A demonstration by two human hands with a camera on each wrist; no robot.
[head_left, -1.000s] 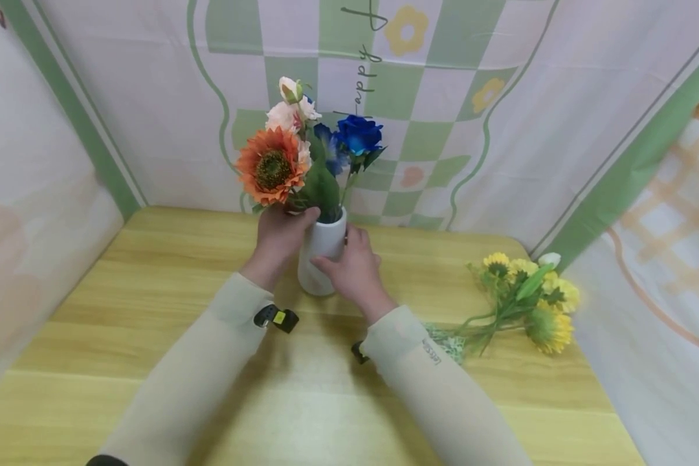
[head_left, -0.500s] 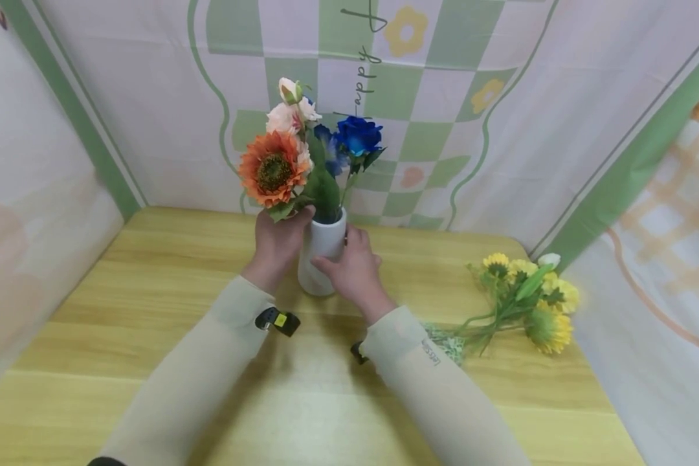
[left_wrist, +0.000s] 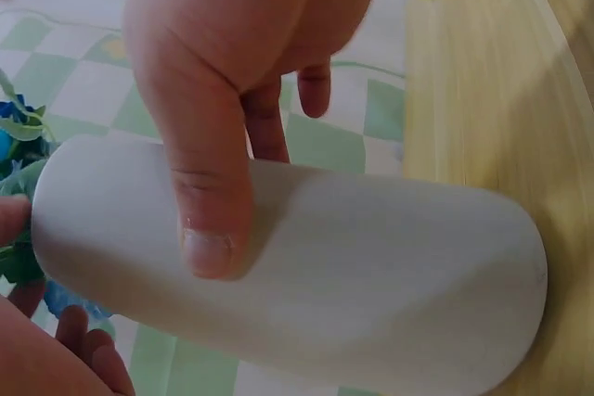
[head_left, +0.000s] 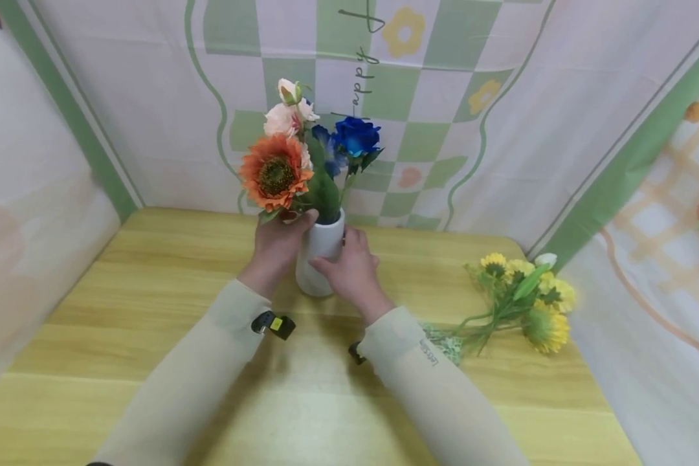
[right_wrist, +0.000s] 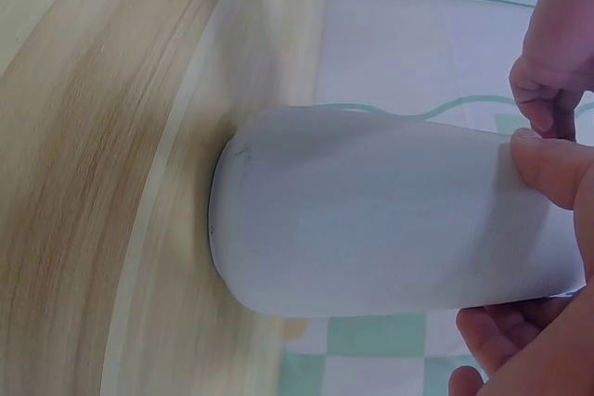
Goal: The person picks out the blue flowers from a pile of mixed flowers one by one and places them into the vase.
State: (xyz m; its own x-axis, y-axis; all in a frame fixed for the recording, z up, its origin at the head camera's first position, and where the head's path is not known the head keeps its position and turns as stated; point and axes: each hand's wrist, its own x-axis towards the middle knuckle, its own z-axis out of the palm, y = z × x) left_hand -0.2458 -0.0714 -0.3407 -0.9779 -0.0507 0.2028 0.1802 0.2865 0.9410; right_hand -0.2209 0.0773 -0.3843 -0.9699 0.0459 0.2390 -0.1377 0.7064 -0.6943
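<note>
A white vase (head_left: 320,259) stands upright on the wooden table. It bears a blue rose (head_left: 356,136), pale pink flowers (head_left: 282,120) and green leaves. My right hand (head_left: 355,268) grips the vase's right side; in the left wrist view its thumb (left_wrist: 212,229) lies across the vase wall. Just under an orange sunflower (head_left: 276,173), my left hand (head_left: 278,244) is curled at the vase's mouth, thumb near the rim, and holds the sunflower by its stem. That grip is mostly hidden behind the hand.
Yellow flowers (head_left: 546,327) with green stems lie in a bunch on the table's right side. Part of a pale green sprig (head_left: 445,343) shows beside my right sleeve. A printed checkered cloth (head_left: 425,139) hangs behind the table.
The sunflower head has shifted slightly right and down, and its leaf below has turned with small movements of my left fingers. My right hand keeps its hold on the vase.
</note>
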